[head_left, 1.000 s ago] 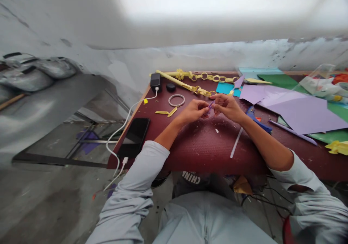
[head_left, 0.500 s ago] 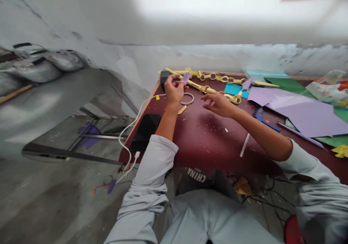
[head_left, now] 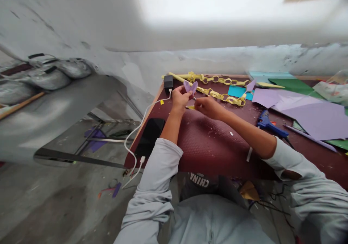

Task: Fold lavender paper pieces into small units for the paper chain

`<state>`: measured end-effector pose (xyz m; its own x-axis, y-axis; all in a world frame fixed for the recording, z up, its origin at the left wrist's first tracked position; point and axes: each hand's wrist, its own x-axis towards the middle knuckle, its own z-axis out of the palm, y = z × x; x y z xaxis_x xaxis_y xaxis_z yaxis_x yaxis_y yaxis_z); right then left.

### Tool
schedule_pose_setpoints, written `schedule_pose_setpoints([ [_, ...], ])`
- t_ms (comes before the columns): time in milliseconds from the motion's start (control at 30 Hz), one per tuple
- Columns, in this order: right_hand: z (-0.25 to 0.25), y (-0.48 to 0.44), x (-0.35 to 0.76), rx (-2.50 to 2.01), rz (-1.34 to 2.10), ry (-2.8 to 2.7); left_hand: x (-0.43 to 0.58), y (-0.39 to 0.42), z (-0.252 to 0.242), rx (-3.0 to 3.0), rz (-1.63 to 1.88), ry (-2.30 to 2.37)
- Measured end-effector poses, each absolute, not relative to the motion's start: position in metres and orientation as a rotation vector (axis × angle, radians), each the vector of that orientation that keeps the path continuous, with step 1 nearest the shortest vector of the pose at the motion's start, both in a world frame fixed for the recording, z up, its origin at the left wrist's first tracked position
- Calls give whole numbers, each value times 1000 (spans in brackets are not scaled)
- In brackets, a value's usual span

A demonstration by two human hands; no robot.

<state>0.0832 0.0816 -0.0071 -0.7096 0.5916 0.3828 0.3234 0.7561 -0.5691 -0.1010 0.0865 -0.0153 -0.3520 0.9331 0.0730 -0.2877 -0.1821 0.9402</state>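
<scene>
On the maroon table (head_left: 201, 142), nr its far L corner, L hand (head_left: 182, 96) was clamped on a purple piece (head_left: 190, 86), held up nr the charger (head_left: 168, 81); R hand (head_left: 208, 105) was just beside, fingers bunched, can't tell on what; phone (head_left: 150, 133) lay by the L edge, white cable (head_left: 127, 139) drooping off; yellow chains (head_left: 211, 92) ran along the back; glue gun (head_left: 272, 123) & purple sheets (head_left: 312, 114) lay to R; kettles (head_left: 51, 79) sat on a grey bench (head_left: 95, 88) at far L; scraps, e.g. purple strip (head_left: 116, 190), were on the concrete floor (head_left: 67, 207).

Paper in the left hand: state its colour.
Light purple; the head view shows the paper in the left hand.
</scene>
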Motion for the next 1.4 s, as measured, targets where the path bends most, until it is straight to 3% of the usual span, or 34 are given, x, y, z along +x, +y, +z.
schedule_pose_setpoints([
  [167,-2,76,119,-799,1050,-1702,-68,74,-18,863,1556,991],
  [400,-19,81,125,-843,1107,-1427,-39,57,-25,993,1445,932],
  [567,-28,86,130,-848,1127,-1465,-43,53,-27,1060,1385,926],
  [1200,-32,88,136,-963,455,-1846,-36,51,-28,897,1330,1021],
  [1400,-28,89,137,-998,798,-1627,-33,50,-27,845,1304,975],
])
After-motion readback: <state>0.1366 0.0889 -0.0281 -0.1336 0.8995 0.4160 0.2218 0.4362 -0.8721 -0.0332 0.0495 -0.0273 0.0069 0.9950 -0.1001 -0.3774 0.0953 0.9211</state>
